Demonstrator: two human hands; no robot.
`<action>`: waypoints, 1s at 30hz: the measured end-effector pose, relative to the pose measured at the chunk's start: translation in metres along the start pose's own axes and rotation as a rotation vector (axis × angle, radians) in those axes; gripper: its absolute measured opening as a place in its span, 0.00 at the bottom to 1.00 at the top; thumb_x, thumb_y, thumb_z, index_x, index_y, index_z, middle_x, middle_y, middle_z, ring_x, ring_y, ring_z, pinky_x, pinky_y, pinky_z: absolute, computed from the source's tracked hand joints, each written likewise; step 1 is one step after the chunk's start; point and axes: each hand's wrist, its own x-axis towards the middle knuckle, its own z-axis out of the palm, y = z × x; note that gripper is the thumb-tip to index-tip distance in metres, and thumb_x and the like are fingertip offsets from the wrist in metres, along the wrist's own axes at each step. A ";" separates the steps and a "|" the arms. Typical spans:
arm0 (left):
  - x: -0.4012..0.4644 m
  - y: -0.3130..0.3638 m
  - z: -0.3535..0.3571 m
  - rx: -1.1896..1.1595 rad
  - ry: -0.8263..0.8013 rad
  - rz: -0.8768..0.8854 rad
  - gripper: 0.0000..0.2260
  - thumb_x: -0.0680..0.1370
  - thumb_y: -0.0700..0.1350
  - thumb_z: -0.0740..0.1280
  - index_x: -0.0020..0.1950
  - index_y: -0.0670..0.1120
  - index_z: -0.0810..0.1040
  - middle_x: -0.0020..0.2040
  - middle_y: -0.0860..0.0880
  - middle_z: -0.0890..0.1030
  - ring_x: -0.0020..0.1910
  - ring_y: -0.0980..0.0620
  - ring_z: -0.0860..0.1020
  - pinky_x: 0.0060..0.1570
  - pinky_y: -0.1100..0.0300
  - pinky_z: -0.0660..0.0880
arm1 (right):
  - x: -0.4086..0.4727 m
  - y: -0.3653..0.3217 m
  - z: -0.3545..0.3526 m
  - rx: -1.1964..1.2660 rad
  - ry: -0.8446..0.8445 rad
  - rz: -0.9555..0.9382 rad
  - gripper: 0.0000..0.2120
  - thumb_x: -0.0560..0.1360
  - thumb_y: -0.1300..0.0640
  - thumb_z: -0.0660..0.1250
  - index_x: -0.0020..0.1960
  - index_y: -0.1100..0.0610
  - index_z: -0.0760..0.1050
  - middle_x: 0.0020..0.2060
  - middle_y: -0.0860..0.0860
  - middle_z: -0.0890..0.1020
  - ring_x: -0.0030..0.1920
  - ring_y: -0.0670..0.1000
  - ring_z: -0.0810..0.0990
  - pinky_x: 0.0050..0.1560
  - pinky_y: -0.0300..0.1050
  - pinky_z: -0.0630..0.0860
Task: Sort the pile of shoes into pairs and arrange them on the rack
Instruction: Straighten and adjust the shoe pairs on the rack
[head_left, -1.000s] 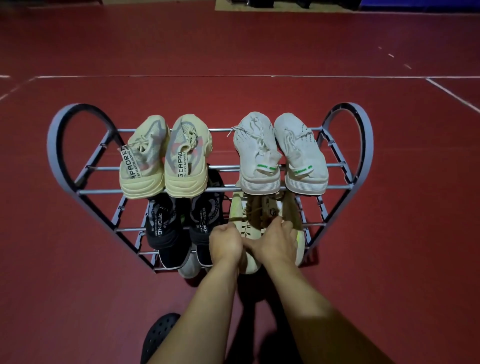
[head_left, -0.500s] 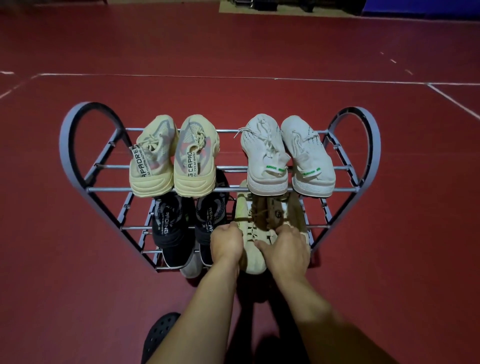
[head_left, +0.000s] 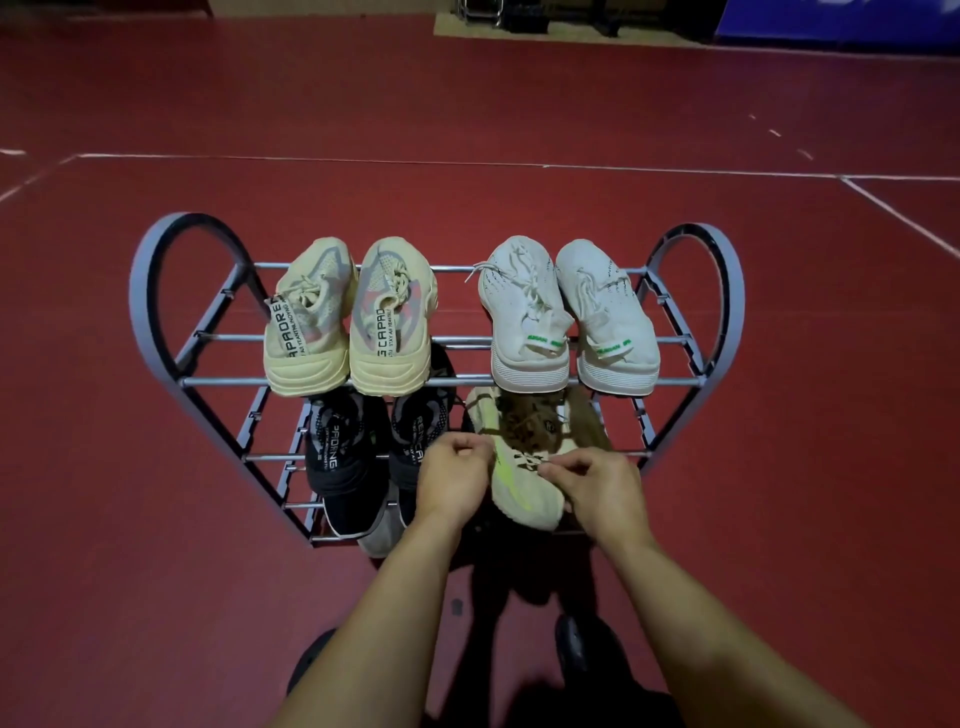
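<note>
A grey metal rack (head_left: 691, 382) with heart-shaped ends stands on the red floor. Its top shelf carries a yellow pair (head_left: 353, 322) on the left and a white pair (head_left: 566, 317) on the right. On the lower shelf a black pair (head_left: 363, 447) sits at the left. To its right lies a cream shoe with a neon-green stripe (head_left: 519, 493), with a brown shoe (head_left: 535, 421) partly hidden behind it. My right hand (head_left: 597, 483) pinches the cream shoe's laces. My left hand (head_left: 452, 473) is curled into a fist against that shoe's left side.
White court lines (head_left: 467, 162) cross the floor beyond the rack. Dark furniture legs on a tan mat (head_left: 545, 21) stand at the far wall. My own black shoes (head_left: 576, 642) show at the bottom. A grey heel (head_left: 375, 538) pokes out under the rack's front rail.
The cream shoe has turned so its green stripe shows. My right hand shifted from gripping the shoes to pinching the laces, and my left hand came off the shoe into a fist.
</note>
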 end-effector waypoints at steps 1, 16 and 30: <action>0.000 0.000 0.000 0.018 -0.029 0.015 0.05 0.75 0.46 0.70 0.44 0.46 0.83 0.41 0.45 0.86 0.42 0.45 0.83 0.52 0.45 0.82 | 0.001 0.001 -0.006 0.055 -0.023 0.009 0.02 0.68 0.54 0.79 0.39 0.51 0.86 0.35 0.45 0.86 0.36 0.44 0.83 0.37 0.36 0.77; -0.008 0.002 -0.015 0.261 -0.105 0.301 0.02 0.76 0.52 0.72 0.46 0.55 0.81 0.38 0.57 0.82 0.35 0.61 0.78 0.41 0.64 0.76 | 0.004 0.003 -0.051 -0.283 -0.087 -0.402 0.04 0.72 0.54 0.75 0.41 0.53 0.82 0.38 0.44 0.78 0.38 0.44 0.76 0.40 0.41 0.72; -0.033 0.021 -0.036 0.787 -0.452 0.734 0.19 0.72 0.59 0.76 0.61 0.57 0.81 0.60 0.63 0.77 0.63 0.61 0.67 0.69 0.58 0.66 | -0.051 0.004 -0.125 -0.248 -0.323 -0.863 0.04 0.77 0.50 0.71 0.47 0.50 0.82 0.43 0.40 0.81 0.43 0.41 0.81 0.41 0.41 0.78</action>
